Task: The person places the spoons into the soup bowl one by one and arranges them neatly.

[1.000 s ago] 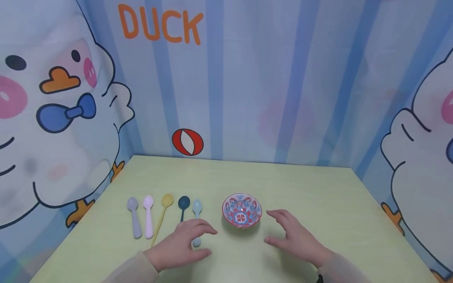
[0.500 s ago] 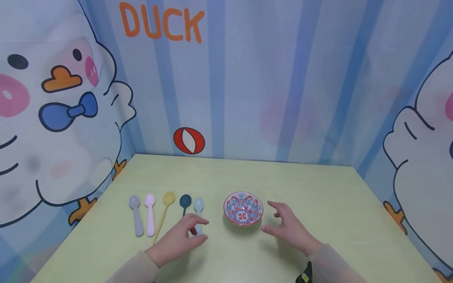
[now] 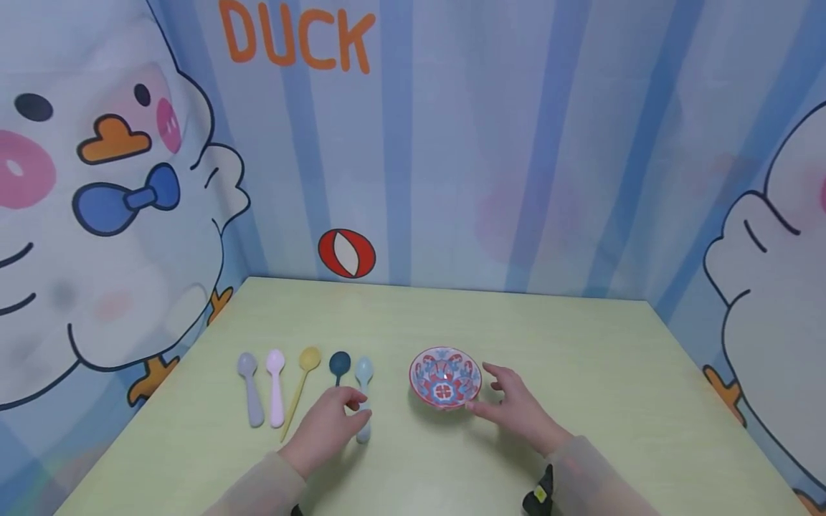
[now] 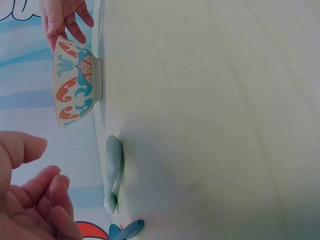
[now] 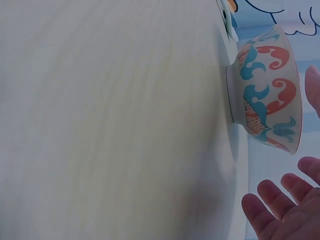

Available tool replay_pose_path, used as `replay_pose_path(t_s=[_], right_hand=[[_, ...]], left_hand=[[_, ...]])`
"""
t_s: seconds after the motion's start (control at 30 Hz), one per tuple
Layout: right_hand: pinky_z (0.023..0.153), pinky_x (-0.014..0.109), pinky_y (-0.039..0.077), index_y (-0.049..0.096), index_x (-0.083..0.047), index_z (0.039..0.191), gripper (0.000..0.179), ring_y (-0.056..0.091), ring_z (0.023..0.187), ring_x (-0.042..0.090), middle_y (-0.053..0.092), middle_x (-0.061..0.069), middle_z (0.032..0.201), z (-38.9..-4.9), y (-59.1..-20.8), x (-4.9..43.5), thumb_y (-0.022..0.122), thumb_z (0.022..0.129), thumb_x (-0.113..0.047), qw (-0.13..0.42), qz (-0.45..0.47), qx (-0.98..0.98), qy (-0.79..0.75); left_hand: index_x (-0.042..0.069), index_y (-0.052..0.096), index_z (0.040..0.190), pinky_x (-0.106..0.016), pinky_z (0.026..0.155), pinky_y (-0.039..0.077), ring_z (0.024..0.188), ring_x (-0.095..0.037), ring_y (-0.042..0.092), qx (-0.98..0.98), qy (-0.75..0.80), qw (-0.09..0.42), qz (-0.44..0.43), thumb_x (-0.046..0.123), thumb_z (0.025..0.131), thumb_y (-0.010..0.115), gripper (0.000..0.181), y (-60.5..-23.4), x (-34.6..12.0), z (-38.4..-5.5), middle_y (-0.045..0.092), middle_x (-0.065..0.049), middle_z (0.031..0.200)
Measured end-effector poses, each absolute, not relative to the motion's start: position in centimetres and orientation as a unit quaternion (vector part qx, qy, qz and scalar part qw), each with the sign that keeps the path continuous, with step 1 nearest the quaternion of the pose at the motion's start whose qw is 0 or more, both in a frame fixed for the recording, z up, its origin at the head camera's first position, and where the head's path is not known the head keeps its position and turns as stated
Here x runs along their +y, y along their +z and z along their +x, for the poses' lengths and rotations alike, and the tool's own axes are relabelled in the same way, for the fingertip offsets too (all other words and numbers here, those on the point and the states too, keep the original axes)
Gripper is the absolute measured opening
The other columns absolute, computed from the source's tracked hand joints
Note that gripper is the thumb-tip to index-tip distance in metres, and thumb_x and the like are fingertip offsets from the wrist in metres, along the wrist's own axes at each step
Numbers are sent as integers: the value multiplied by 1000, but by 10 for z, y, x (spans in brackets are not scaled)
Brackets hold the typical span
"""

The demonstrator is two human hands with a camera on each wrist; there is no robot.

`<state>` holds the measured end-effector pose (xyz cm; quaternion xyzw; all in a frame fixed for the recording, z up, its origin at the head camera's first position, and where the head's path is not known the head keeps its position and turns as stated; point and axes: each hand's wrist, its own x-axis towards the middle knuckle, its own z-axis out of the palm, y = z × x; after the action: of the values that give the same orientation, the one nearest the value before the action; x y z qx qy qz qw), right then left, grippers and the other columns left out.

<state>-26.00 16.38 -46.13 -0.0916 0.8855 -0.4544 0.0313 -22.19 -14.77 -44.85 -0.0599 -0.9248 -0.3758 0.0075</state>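
Note:
My left hand hovers over the handles of the light blue spoon and the dark teal spoon, hiding part of both. In the left wrist view its thumb and fingers stand apart, holding nothing, with the light blue spoon lying on the table beyond. Beside the right edge of a patterned red, blue and white bowl is my right hand, thumb and forefinger spread close to the rim. The right wrist view shows the upright bowl with loosely bent fingers near it and nothing in them.
Left of the hands lie a yellow spoon, a pink spoon and a greyish-purple spoon in a row. The pale green table ends at a striped blue curtain printed with ducks.
My right hand has moved left and in closer to the bowl's rim. The left hand has shifted over the light blue spoon, its thumb and forefinger drawing nearer each other. The view has tilted slightly.

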Motion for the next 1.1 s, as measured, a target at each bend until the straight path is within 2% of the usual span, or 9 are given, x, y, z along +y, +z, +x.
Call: replay_pose_path(t_s=[0.23,0.43,0.63,0.9,1.1], right_hand=[[97,56,42,36,-1,145,79,43,127,43,37,23,146,-264,-465,159,77,83,-27,30,-91,875,-475],[98,56,40,36,-2,146,80,42,128,41,36,21,147,-266,-467,158,76,83,-30,31,-92,877,-470],[102,58,35,37,1,144,78,40,130,42,40,21,145,-266,-467,160,75,84,-32,37,-98,876,-470],[107,58,28,39,-1,145,75,35,134,39,44,17,144,-268,-469,162,73,85,-32,38,-113,877,-465],[108,57,28,39,-1,144,76,36,135,38,45,16,144,-269,-472,162,73,85,-32,38,-114,878,-464]], left_hand=[[3,64,106,-37,74,46,81,-18,53,-935,-353,11,-16,21,87,68,26,-453,-144,-229,57,-3,91],[2,60,110,-37,69,44,76,-19,52,-941,-339,-9,9,23,86,69,33,-457,-145,-231,55,-4,88],[-1,59,109,-39,72,47,78,-21,55,-948,-318,-18,10,22,84,70,36,-458,-146,-232,58,-6,88],[-2,60,103,-39,72,47,76,-23,54,-958,-283,-37,19,24,82,71,35,-455,-145,-240,57,-10,94],[-1,60,94,-35,62,45,69,-22,52,-960,-274,-54,26,25,83,71,30,-457,-146,-248,57,-7,82]])
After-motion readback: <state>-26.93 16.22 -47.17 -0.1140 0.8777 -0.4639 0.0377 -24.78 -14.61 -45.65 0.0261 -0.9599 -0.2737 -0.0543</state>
